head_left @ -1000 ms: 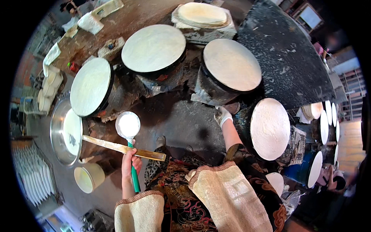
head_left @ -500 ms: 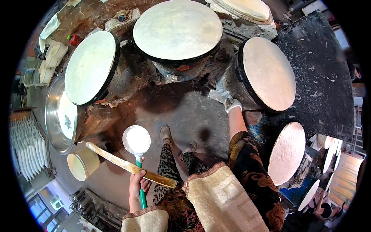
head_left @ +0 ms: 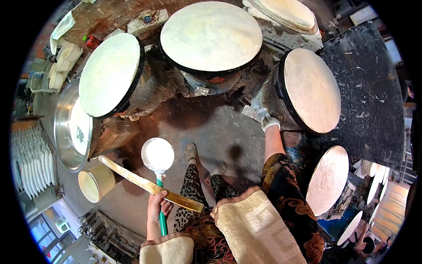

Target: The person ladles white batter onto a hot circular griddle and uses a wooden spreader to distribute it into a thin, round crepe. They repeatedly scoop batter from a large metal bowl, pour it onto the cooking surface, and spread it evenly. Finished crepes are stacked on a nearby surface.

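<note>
My left hand point(head_left: 158, 206) is closed around two things at once. One is a ladle point(head_left: 157, 155) with a green handle, its round bowl full of white batter. The other is a long flat bamboo strip point(head_left: 132, 179), crusted white at its far end and lying across the handle. My right hand point(head_left: 269, 123), in a white glove, reaches to the lower front of the right-hand stove, its fingers bent at a pale grey flap-like piece point(head_left: 255, 112). What the fingertips grip is partly hidden. Above it sits a round griddle point(head_left: 312, 90) covered by a pale yellowish sheet.
Two more covered griddles point(head_left: 211, 35) point(head_left: 110, 75) stand ahead and at left. A metal basin point(head_left: 59, 132) holds white liquid, with a cream bucket point(head_left: 88, 187) below it. A black table point(head_left: 365, 88) is at right, near a round pale sheet on a stand point(head_left: 327, 180).
The whole view has shifted slightly, so the stoves appear a little farther right. Both hands keep their places, the left still holding the ladle and bamboo strip.
</note>
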Demonstrator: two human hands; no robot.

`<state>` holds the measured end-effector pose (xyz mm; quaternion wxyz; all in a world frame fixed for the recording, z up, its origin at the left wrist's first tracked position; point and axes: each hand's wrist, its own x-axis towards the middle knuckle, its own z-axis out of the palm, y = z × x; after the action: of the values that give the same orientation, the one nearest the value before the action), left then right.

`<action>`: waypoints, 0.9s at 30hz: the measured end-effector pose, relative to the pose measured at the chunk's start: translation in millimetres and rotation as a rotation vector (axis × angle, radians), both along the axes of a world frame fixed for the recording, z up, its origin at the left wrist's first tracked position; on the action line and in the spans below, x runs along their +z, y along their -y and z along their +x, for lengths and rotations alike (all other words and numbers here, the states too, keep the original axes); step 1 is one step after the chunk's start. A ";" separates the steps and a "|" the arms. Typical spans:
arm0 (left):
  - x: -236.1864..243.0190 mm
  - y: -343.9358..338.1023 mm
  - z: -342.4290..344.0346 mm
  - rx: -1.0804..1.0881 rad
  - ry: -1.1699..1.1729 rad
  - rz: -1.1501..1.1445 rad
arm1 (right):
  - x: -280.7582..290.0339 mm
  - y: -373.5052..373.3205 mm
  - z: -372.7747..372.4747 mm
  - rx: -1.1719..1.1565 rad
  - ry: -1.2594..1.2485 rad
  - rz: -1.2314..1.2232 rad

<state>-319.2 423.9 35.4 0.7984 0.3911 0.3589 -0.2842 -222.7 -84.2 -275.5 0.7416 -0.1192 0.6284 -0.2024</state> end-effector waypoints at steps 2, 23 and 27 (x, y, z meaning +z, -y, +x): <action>6.2 -2.8 6.1 -0.025 0.022 -0.011 | -2.2 4.1 1.6 0.066 0.013 -0.004; 5.7 -86.8 12.1 0.250 0.146 -0.081 | 15.8 -286.7 17.3 0.213 0.021 1.065; 1.0 -112.7 37.0 0.317 0.165 -0.178 | 152.7 -429.3 98.1 1.079 0.432 0.562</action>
<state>-282.3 536.6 36.4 0.8913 0.2796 0.3228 -0.1523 -124.6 345.0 -122.7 0.8519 -0.1763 0.3458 0.3515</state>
